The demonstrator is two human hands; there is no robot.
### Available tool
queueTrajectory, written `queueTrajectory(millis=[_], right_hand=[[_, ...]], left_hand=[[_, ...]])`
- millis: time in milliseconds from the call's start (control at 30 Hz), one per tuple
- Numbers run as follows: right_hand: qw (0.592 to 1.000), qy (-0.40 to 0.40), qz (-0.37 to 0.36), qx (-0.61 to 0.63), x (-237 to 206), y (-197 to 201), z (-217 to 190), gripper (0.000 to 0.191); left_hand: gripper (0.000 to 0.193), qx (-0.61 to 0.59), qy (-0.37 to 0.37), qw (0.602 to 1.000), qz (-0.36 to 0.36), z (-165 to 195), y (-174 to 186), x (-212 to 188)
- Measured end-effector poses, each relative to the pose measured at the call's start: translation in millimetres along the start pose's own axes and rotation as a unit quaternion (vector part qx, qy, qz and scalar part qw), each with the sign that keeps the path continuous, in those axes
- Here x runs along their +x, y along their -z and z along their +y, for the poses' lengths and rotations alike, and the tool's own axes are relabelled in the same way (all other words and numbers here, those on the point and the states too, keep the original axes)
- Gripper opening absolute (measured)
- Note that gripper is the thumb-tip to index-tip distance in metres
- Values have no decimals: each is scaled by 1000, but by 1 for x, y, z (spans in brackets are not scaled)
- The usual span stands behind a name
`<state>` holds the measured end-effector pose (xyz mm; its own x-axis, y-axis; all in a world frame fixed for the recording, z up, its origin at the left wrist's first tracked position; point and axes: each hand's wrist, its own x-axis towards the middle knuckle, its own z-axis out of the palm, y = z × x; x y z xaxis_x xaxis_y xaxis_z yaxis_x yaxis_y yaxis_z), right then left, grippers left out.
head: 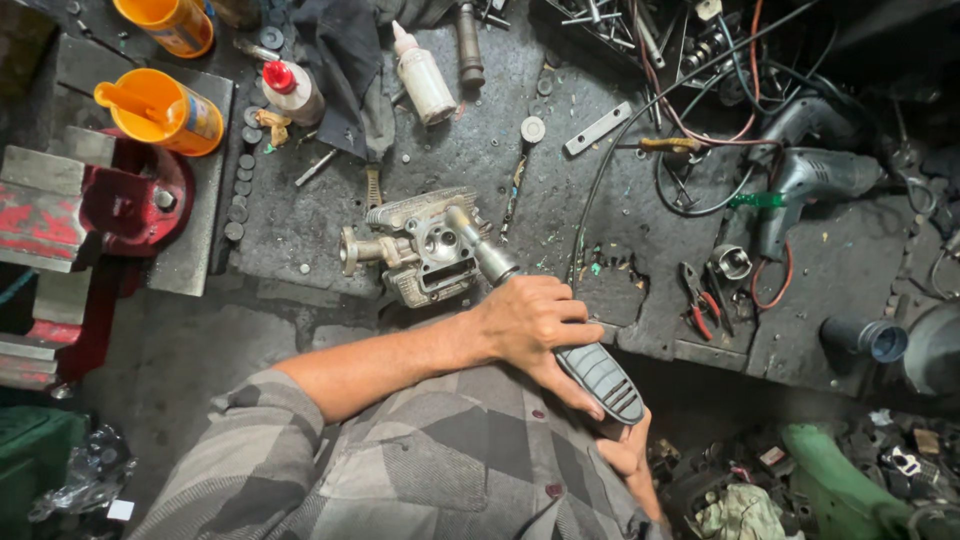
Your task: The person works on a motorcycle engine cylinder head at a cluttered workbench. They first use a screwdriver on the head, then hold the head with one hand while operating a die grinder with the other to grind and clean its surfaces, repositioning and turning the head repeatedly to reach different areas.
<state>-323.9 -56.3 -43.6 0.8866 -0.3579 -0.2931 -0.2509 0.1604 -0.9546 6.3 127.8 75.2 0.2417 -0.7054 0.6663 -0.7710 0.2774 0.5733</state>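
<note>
A grey metal engine part [415, 245] with fins and a round port lies on the dark, greasy workbench [300, 215]. A socket wrench [600, 380] with a ribbed grey grip reaches from the lower right up to the part, its metal socket end [478, 245] set on it. My left hand [530, 325] is wrapped around the wrench just above the grip, its forearm coming in from the lower left in a plaid sleeve. My right hand [628, 455] sits under the end of the grip, touching it; my plaid shirt hides most of this hand.
A red bench vise [110, 205] stands at the left edge. Two orange oil cans [165, 110], two white squeeze bottles [425, 80] and a dark cloth [345, 70] lie at the back. A grey electric drill [810, 180], tangled cables and red-handled pliers [700, 305] crowd the right.
</note>
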Motion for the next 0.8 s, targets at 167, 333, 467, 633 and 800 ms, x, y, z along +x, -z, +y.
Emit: queueTrajectory(millis=[167,333,467,633,800], right_hand=[[998,44,-28,-34,0,-6,-3,86],[1000,-24,6,-6,-1,-9,-4,84],[998,49,-25,-19,-3,-8,1,89],[992,-53,10,114,-16,-1,14,82],[988,-5,6,152,-23,2,30,84]], left_hand=[[67,3,5,1000,7,2,3,0],[67,-3,7,1000,2,4,6,-1],[67,2,17,1000,5,5,9,-3],[67,10,18,1000,-4,4,6,-4],[68,8,25,1000,7,3,1,-3]])
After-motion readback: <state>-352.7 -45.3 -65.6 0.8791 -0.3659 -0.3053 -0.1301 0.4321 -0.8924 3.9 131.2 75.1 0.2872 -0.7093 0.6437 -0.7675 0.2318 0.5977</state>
